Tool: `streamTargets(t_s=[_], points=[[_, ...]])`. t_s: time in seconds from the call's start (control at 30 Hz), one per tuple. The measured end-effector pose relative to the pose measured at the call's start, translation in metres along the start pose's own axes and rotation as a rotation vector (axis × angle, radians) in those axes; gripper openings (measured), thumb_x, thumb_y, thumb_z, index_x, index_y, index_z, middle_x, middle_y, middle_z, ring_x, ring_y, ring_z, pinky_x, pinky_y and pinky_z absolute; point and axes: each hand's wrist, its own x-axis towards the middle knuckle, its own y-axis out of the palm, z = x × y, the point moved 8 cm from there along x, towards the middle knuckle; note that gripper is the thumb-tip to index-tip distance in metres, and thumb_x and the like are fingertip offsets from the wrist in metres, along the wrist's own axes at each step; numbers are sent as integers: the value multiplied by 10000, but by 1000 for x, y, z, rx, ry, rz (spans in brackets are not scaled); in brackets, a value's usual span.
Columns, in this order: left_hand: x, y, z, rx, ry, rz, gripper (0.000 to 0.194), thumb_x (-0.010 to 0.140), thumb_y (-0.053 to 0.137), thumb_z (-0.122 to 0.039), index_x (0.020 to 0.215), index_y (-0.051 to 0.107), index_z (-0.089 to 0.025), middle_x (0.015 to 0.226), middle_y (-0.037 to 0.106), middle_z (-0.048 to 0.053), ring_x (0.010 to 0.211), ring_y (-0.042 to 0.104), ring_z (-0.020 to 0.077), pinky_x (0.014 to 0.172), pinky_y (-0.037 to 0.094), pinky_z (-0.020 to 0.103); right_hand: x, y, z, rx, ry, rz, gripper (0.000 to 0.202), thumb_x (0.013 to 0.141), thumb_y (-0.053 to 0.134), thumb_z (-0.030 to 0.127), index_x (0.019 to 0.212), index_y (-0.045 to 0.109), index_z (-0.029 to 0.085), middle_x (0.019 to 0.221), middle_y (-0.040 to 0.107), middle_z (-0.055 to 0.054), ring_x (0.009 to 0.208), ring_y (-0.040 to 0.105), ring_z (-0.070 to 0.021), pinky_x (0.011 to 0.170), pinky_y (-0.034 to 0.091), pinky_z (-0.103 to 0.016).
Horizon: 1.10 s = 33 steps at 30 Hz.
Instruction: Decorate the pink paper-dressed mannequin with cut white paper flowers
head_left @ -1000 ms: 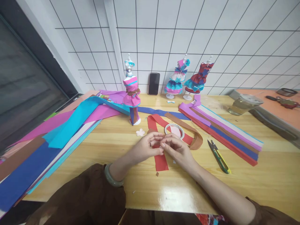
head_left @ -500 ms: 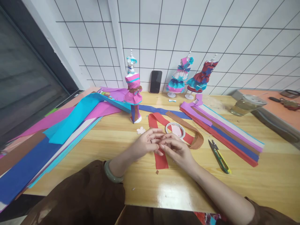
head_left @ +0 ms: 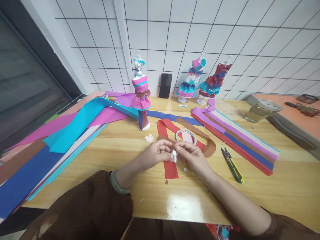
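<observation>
Tiled wall [head_left: 200, 36] backs the bench [head_left: 200, 203]. Nearer than the tape roll [head_left: 177, 136], a bent white strip [head_left: 174, 156] emerges between left hand [head_left: 158, 152] and right hand [head_left: 191, 156], fingers of both pinched closed on it, now exposed for handling.

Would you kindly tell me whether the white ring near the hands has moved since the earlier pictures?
No: judged against the black phone, the white ring has kept its place; only the whole view shifted slightly.
</observation>
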Motion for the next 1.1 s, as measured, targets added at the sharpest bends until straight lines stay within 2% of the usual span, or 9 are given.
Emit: streamTargets(t_s=[0.07, 0.2, 0.33, 0.47, 0.63, 0.73, 0.8, 1.0, 1.1], points=[[-1, 1, 0, -8, -23, 5, 316, 652, 690, -258, 891, 550, -106, 770, 615, 57, 745, 619, 165, 730, 488, 322, 0, 1, -4, 57, 34, 11, 239, 784, 580, 406, 797, 598, 168, 507, 440, 55, 394, 286, -46, 390, 196, -198], [-2, 2, 1, -56, -57, 14, 324, 683, 666, -373, 833, 575, -101, 774, 614, 62, 751, 616, 157, 748, 493, 321, 0, 2, -2, 73, 9, 23, 240, 800, 560, 403, 756, 599, 170, 488, 405, 59, 404, 296, -51, 399, 212, -201], [-1, 1, 2, -20, -65, 16, 355, 699, 638, -439, 780, 579, -99, 752, 615, 59, 708, 621, 147, 715, 506, 308, -1, 2, 2, -1, -46, 23, 262, 813, 531, 420, 782, 623, 177, 649, 496, 16, 441, 336, -54, 411, 253, -210], [1, 0, 5, 44, -35, 21, 344, 661, 685, -407, 789, 573, -107, 764, 631, 60, 697, 635, 155, 679, 522, 299, -3, 1, 9, -150, -113, 13, 281, 832, 500, 423, 838, 650, 185, 850, 542, -37, 520, 404, -72, 454, 318, -224], [1, -1, 8, 38, -50, 37, 340, 683, 667, -401, 818, 555, -110, 737, 647, 68, 668, 650, 162, 628, 527, 278, -6, 2, 21, -303, -218, -1, 275, 853, 478, 391, 890, 678, 205, 865, 563, -56, 773, 517, -155, 664, 424, -282], [1, -1, 9, 47, -34, 37, 333, 682, 677, -376, 842, 550, -114, 721, 651, 68, 661, 652, 168, 609, 528, 273, -8, 4, 27, -355, -283, 4, 268, 867, 467, 358, 926, 683, 210, 877, 571, -61, 903, 515, -181, 816, 403, -324], [1, -2, 10, 51, -30, 31, 326, 685, 673, -374, 839, 551, -113, 717, 651, 69, 653, 655, 172, 599, 529, 274, -9, 5, 30, -381, -304, 10, 273, 873, 458, 348, 959, 679, 211, 884, 573, -64, 923, 515, -181, 848, 393, -331], [1, -2, 9, 66, -22, 21, 276, 730, 630, -355, 852, 564, -116, 732, 656, 78, 663, 657, 170, 595, 530, 263, -8, -7, 33, -428, -293, -99, 292, 860, 470, 381, 986, 664, 203, 928, 601, -68, 912, 538, -189, 811, 425, -335], [0, -1, 7, 57, -25, 19, 274, 738, 619, -353, 866, 560, -118, 728, 655, 78, 657, 656, 172, 597, 533, 275, -9, -20, 37, -416, -256, -193, 312, 840, 483, 414, 970, 659, 191, 966, 611, -75, 793, 563, -172, 672, 458, -302]])
